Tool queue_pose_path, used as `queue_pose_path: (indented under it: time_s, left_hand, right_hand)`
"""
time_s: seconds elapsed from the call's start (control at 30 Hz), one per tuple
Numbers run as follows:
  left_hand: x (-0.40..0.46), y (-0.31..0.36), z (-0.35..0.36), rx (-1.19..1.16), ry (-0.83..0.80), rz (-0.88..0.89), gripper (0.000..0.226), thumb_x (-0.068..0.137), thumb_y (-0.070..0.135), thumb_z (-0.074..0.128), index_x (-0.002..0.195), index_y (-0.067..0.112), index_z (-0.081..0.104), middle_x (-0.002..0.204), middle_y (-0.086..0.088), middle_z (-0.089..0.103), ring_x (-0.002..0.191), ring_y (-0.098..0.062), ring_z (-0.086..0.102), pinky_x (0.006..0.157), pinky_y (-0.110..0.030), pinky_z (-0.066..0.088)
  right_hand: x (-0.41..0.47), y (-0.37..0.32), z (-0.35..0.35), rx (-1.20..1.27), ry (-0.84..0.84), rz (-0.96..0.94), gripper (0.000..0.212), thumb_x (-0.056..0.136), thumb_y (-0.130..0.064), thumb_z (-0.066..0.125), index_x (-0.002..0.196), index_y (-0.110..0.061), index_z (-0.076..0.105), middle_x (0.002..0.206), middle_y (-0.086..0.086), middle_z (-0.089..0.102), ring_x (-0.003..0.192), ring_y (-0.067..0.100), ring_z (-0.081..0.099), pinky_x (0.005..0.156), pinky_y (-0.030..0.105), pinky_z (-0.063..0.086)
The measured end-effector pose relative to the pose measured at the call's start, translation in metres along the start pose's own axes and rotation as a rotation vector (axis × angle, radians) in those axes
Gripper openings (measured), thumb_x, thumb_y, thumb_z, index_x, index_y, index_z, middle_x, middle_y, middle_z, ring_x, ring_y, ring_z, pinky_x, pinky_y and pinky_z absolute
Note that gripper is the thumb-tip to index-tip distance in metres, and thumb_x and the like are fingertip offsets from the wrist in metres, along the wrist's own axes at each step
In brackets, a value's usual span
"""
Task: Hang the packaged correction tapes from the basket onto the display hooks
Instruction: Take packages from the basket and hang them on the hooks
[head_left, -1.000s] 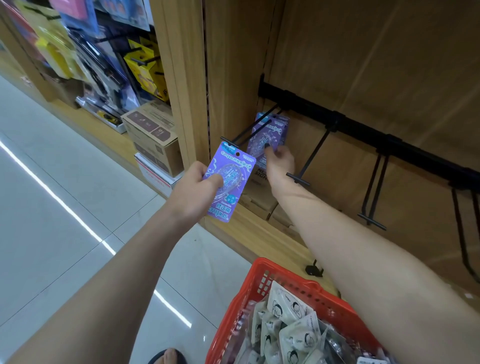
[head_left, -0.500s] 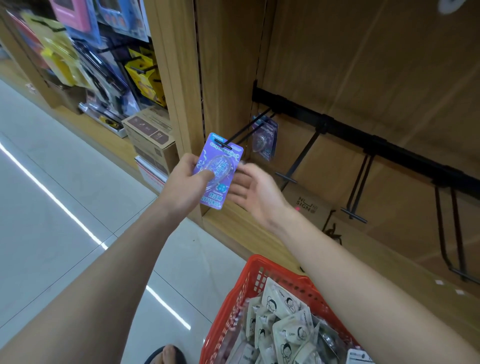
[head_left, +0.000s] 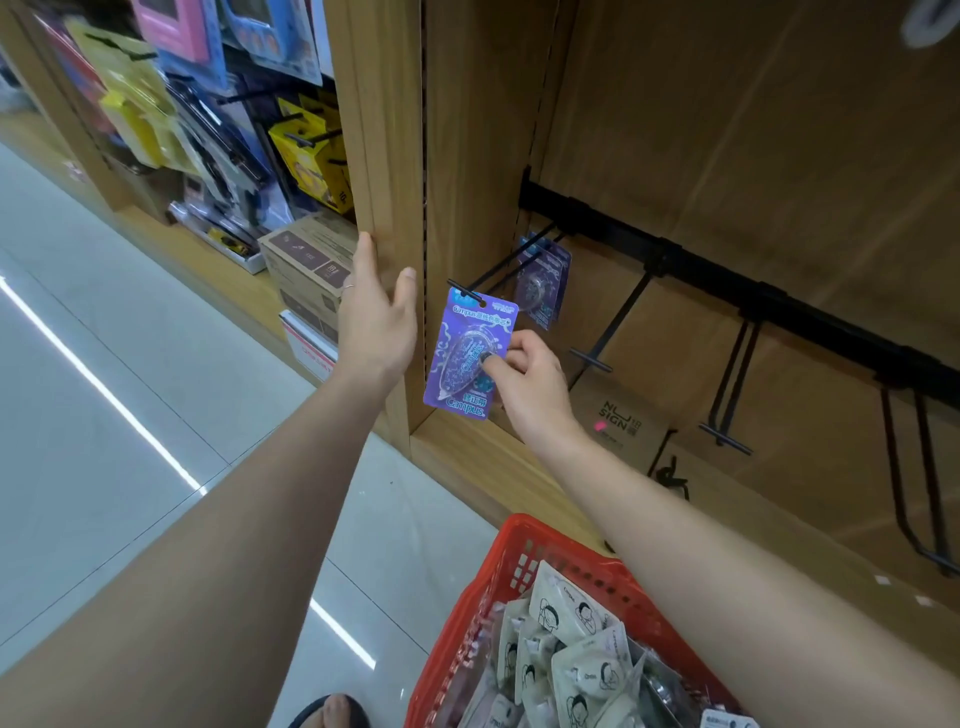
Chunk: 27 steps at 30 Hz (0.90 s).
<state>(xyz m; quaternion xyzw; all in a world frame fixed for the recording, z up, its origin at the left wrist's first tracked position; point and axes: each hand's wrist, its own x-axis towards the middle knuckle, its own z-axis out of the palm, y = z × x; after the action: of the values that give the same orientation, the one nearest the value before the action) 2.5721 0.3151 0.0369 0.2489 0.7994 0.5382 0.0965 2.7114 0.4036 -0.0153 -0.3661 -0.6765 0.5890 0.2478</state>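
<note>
A purple packaged correction tape (head_left: 470, 353) hangs at the front tip of the leftmost black display hook (head_left: 498, 267). My right hand (head_left: 530, 387) pinches its right edge with thumb and fingers. Farther back on the same hook hangs another purple correction tape pack (head_left: 545, 283). My left hand (head_left: 375, 322) is open beside the pack, fingers straight against the wooden upright, holding nothing. The red basket (head_left: 524, 564) at the bottom holds several pale packaged items.
Three more black hooks (head_left: 613, 327) stick out empty from the black rail (head_left: 753, 291) to the right. Brown cardboard boxes (head_left: 623, 415) sit on the wooden shelf below. Left of the upright hang other packaged goods (head_left: 208, 104). Tiled floor lies at the left.
My left hand has let go of the purple pack and moved up against the upright. My right hand has taken hold of the pack, which now hangs on the hook tip.
</note>
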Motion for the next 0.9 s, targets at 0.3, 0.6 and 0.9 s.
queue_pose_path:
  time_s: [0.3, 0.6, 0.9]
  left_hand:
    - [0.006, -0.004, 0.017, 0.025, 0.232, 0.027, 0.052, 0.111, 0.022, 0.044, 0.161, 0.017, 0.033, 0.149, -0.009, 0.052, 0.136, -0.022, 0.049, 0.105, -0.027, 0.037]
    - [0.007, -0.002, 0.027, -0.006, 0.312, 0.033, 0.043, 0.111, 0.016, 0.043, 0.154, 0.016, 0.04, 0.151, -0.006, 0.046, 0.137, -0.019, 0.047, 0.099, -0.018, 0.034]
    - [0.007, -0.002, 0.026, -0.007, 0.275, 0.046, 0.042, 0.111, 0.015, 0.043, 0.152, 0.014, 0.038, 0.154, -0.006, 0.045, 0.139, -0.02, 0.047, 0.11, -0.03, 0.041]
  right_hand:
    - [0.013, 0.007, 0.015, -0.019, 0.098, -0.056, 0.007, 0.102, -0.019, 0.063, 0.101, -0.017, 0.056, 0.096, -0.001, 0.076, 0.092, 0.018, 0.074, 0.082, 0.047, 0.059]
    - [0.074, 0.002, -0.007, -0.03, 0.34, 0.046, 0.015, 0.102, -0.018, 0.062, 0.114, -0.009, 0.06, 0.114, 0.012, 0.068, 0.107, 0.03, 0.067, 0.096, 0.044, 0.055]
    - [0.096, 0.013, -0.014, -0.019, 0.447, 0.136, 0.029, 0.099, -0.024, 0.068, 0.118, -0.003, 0.06, 0.103, 0.005, 0.063, 0.093, 0.021, 0.06, 0.062, 0.021, 0.042]
